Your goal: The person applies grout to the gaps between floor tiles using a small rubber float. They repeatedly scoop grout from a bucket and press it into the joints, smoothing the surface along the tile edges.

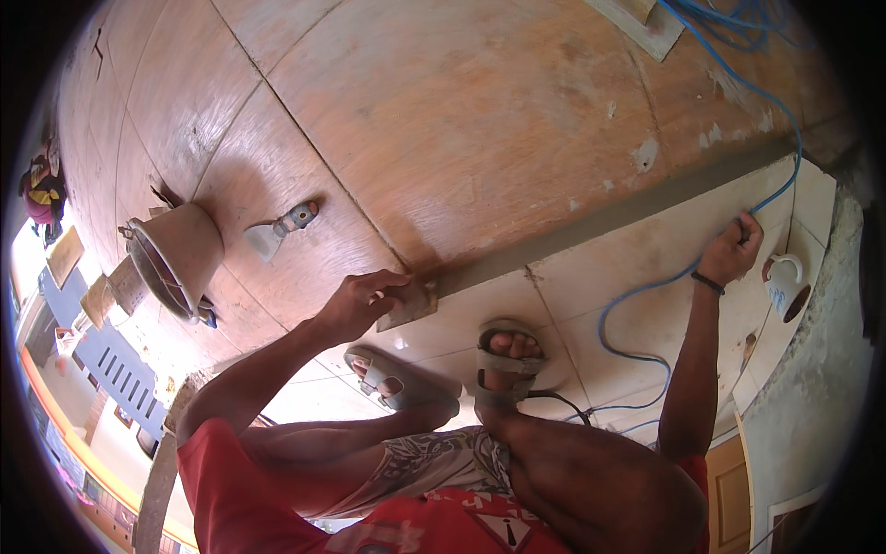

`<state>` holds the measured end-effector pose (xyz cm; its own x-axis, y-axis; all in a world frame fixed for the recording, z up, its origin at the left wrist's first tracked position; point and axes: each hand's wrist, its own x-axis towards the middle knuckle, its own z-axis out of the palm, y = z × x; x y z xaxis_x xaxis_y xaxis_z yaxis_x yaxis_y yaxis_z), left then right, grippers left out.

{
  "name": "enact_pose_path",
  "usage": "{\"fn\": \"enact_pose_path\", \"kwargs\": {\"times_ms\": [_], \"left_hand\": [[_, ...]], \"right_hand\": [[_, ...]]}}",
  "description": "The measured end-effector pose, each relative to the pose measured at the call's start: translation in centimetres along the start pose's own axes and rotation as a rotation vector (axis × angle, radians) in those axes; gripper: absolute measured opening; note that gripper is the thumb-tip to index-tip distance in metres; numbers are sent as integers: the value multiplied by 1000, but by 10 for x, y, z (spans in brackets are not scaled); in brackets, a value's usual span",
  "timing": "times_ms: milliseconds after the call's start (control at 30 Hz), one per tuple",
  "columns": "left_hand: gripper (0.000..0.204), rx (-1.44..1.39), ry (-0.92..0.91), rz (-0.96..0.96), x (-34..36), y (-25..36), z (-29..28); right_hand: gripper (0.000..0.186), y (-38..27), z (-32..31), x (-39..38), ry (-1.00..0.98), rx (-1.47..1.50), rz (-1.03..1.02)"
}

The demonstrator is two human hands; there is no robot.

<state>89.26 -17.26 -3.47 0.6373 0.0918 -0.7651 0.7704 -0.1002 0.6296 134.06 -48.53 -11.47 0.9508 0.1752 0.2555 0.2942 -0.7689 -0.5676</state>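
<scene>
My left hand (pixel 365 303) pinches a small flat piece (pixel 411 308), perhaps a tile shard or a blade, at the near end of a grey mortar strip (pixel 591 220). The strip runs along the joint between the brownish tiles (pixel 461 138) and the paler tiles (pixel 572 314). Far to the right, my right hand (pixel 732 247) is closed around a thin blue cable (pixel 637 300), which comes out on both sides of the fist. A putty knife (pixel 281 227) with a worn handle lies on the brownish tiles to the left.
A dirty bucket (pixel 189 242) lies toward the left. At the right, by a rough grey wall (pixel 831 305), is a white mug (pixel 786 288). More blue cable is coiled near a pale slab (pixel 651 32) at the far right. My sandalled feet (pixel 508 355) stand on the pale tiles.
</scene>
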Motion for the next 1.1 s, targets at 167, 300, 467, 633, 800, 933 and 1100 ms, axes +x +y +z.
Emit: {"fn": "enact_pose_path", "kwargs": {"times_ms": [167,300,467,633,800,933,1100], "left_hand": [[37,9,52,-194,-50,-25,-30],[36,-48,169,-34,6,20,-33],[33,-59,48,256,120,123,-9],[36,41,-20,285,157,160,19],[34,-37,7,384,130,85,35],[33,-115,-48,152,68,42,18],[30,-44,13,104,-22,-50,-10]], "right_hand": [[19,1,-1,0,-15,2,11],[20,10,-1,4,-14,-35,-20],[20,17,-1,6,-26,-56,5],[22,5,-1,6,-32,-47,35],[23,10,-1,9,-45,-93,-7],[23,7,-3,9,-50,-87,36],[24,22,-4,13,-50,-120,6]]}}
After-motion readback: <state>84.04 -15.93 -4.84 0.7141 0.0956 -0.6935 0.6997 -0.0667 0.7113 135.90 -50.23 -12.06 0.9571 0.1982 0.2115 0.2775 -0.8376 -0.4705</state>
